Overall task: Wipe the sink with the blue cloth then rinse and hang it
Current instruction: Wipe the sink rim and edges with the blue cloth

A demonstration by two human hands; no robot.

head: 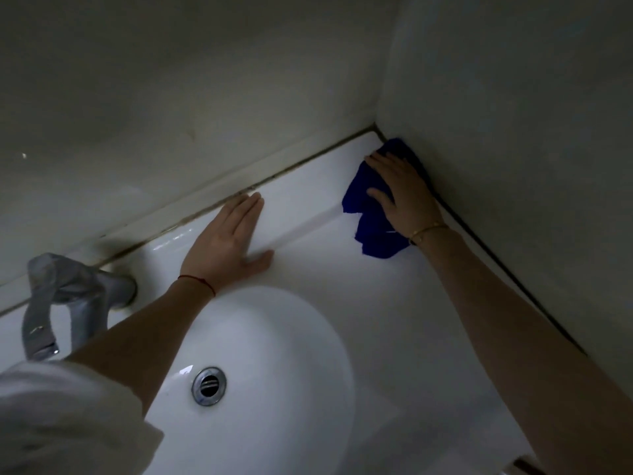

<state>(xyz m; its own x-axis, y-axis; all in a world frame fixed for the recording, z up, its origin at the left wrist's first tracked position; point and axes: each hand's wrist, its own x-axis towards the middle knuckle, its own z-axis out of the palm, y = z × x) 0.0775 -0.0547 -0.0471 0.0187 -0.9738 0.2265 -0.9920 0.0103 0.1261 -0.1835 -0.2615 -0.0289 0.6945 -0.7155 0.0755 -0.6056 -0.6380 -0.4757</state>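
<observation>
Two hands on a white sink [308,279] ledge.
Right hand [402,190] presses flat-fingered on the blue cloth [373,231] beneath it; left hand [226,241], open, holds nothing.

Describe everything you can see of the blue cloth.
The blue cloth is deep royal blue and looks like soft, slightly fuzzy fabric. It lies crumpled and folded, not spread flat, on the white sink top at the far right corner where two walls meet, its upper end pushed into that corner. The right hand presses flat on it with straight fingers, covering its middle. A loose lower flap sticks out below the wrist. Whether it is wet cannot be told.
</observation>
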